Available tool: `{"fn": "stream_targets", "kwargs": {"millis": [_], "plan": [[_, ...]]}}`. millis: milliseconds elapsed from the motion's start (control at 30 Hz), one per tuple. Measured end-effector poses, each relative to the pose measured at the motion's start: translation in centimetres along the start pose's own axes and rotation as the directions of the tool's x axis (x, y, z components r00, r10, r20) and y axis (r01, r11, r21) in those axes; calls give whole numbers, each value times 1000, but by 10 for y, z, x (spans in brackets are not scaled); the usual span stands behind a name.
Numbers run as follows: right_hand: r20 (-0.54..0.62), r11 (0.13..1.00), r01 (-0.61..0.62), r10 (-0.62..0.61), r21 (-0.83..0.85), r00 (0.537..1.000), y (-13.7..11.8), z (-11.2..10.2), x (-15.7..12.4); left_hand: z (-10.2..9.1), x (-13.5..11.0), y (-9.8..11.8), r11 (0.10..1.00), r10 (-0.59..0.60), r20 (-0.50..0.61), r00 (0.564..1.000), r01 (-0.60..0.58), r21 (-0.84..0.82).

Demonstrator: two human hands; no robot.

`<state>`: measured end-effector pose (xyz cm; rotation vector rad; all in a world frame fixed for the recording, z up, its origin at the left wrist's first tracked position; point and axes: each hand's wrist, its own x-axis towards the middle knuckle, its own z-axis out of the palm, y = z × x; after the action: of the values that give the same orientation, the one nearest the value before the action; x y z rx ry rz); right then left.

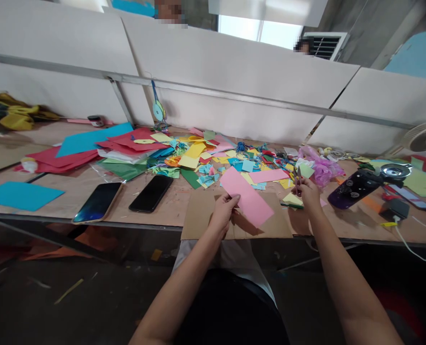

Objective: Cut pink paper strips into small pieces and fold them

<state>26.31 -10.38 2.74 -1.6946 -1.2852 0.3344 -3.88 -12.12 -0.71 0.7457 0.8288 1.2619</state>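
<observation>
My left hand [226, 209] pinches the lower left edge of a pink paper strip [247, 196], tilted above a brown cardboard sheet [200, 225] at the table's front edge. To the right, my right hand [309, 192] is closed round a pair of scissors [298, 181], its blades pointing up and away from me. The scissors are apart from the pink strip. Below them lie small yellow paper pieces [292, 200]. Another pink strip [268, 176] rests on the pile of coloured scraps [230, 160] beyond the cardboard.
Two phones [98, 202] [151, 193] and a blue sheet [22, 195] lie on the left. Red sheets [64, 160] are stacked behind. At right stand a dark tumbler [354, 189], a black charger [395, 209] and a fan [424, 136]. A white partition [227, 72] closes the back.
</observation>
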Motion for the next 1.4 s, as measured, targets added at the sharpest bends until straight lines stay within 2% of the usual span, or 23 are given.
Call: {"fn": "stream_targets", "kwargs": {"millis": [100, 167, 233, 300, 467, 600, 733, 833, 967, 1133, 1400], "plan": [[92, 968, -67, 46, 241, 995, -14, 1, -16, 3, -2, 2, 1000, 7, -10, 1000, -7, 5], [260, 798, -220, 83, 561, 962, -25, 5, -33, 5, -3, 3, 1000, 11, -12, 1000, -11, 12], [379, 654, -329, 70, 681, 923, -35, 11, -50, 6, -3, 2, 1000, 14, -13, 1000, -13, 19], [403, 609, -352, 58, 710, 913, -43, 18, -65, 6, -3, 1, 1000, 14, -7, 1000, -14, 23], [401, 743, -324, 82, 586, 912, -53, 39, -87, 8, -1, -2, 999, 32, 18, 999, -32, 11], [380, 768, -307, 91, 562, 921, -57, 49, -96, 13, -5, -2, 999, 42, 38, 998, -43, 33], [330, 789, -255, 71, 558, 941, -60, 53, -100, 18, -10, -4, 999, 18, 139, 990, -25, 43], [325, 796, -260, 85, 546, 942, -60, 49, -102, 17, -8, -10, 999, 35, 160, 987, -40, 28], [374, 795, -281, 73, 538, 924, -56, 33, -105, 9, 0, -17, 997, 69, 82, 994, -72, 29], [397, 873, -251, 73, 418, 915, -49, 15, -112, 7, -1, -13, 995, 70, 18, 997, -71, 64], [424, 926, -138, -26, 351, 905, -44, 12, -120, 7, -2, -12, 994, 79, 5, 997, -79, 70]]}}
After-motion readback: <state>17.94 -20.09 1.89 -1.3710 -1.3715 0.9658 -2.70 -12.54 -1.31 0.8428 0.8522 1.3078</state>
